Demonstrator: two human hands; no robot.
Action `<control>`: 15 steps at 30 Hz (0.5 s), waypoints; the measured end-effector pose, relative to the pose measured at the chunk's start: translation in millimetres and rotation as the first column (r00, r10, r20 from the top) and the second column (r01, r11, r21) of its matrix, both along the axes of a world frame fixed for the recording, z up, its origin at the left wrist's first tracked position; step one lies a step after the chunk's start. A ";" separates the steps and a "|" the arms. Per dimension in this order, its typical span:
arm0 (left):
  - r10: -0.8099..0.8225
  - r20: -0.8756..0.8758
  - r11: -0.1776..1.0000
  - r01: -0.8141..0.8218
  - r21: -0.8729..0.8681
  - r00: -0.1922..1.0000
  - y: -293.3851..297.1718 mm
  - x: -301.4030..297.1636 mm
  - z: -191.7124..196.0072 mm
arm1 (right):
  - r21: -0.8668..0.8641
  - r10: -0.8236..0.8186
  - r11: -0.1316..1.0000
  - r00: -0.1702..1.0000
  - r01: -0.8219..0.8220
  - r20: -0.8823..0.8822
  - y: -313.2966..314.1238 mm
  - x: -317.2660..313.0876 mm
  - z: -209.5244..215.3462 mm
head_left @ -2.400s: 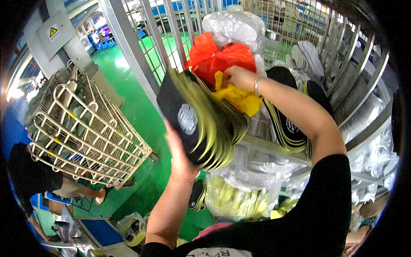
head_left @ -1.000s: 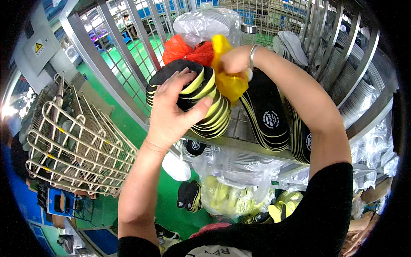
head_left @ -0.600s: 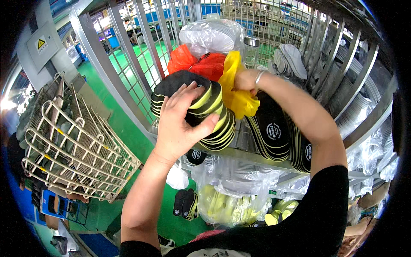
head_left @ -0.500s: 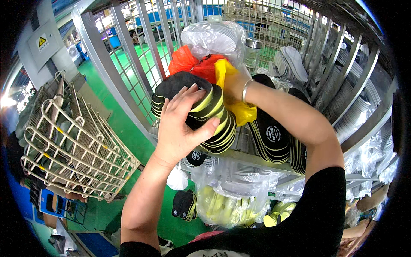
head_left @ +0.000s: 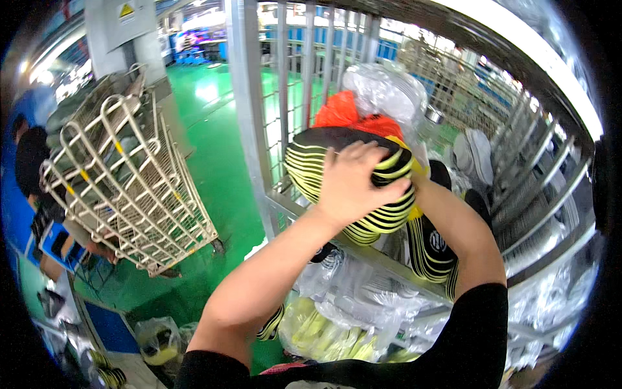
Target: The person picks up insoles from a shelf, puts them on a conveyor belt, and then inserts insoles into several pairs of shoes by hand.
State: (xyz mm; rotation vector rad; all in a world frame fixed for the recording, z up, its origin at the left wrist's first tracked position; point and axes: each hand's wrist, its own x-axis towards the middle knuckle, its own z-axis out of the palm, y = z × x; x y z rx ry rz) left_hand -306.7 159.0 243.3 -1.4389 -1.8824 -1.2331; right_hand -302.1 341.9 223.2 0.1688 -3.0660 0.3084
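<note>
A thick stack of black insoles with yellow-green edges point(head_left: 304, 162) is at the middle of the head view, over the front rail of a metal cage trolley. My left hand point(head_left: 355, 180) grips it from the near side, its fingers over the top and its thumb along the layered edges. Behind the stack's right side is my right hand point(head_left: 422, 187), its fingers hidden. A yellow bag point(head_left: 415, 170) shows beside that hand, and red-orange plastic point(head_left: 337, 110) lies just beyond the stack. More black insoles point(head_left: 427, 249) stand stacked under my right forearm.
Clear-wrapped pale insoles point(head_left: 385, 91) and loose grey ones point(head_left: 472, 155) lie farther back within the metal bars point(head_left: 246, 117). A cream wire cart point(head_left: 129, 194) stands left on the green floor. Below the rail are plastic bags of yellow-green pieces point(head_left: 317, 330).
The view has turned left, so the trolley sits farther right in it. The insole stack now shows more of its layered side. My right hand has gone from the yellow bag to behind the stack.
</note>
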 end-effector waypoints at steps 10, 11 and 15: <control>0.045 0.105 0.997 -0.037 -0.073 0.993 5.7 6.4 -6.4 | 0.006 -0.091 0.996 0.993 0.090 0.079 6.0 23.6 5.7; 0.049 0.105 0.996 -0.041 -0.079 0.993 7.0 6.5 -6.0 | 0.009 -0.098 0.995 0.992 0.098 0.076 7.0 25.0 7.2; 0.091 0.102 0.992 -0.081 -0.100 0.991 10.5 5.7 -7.5 | 0.016 -0.103 0.995 0.992 0.102 0.067 9.6 26.4 10.9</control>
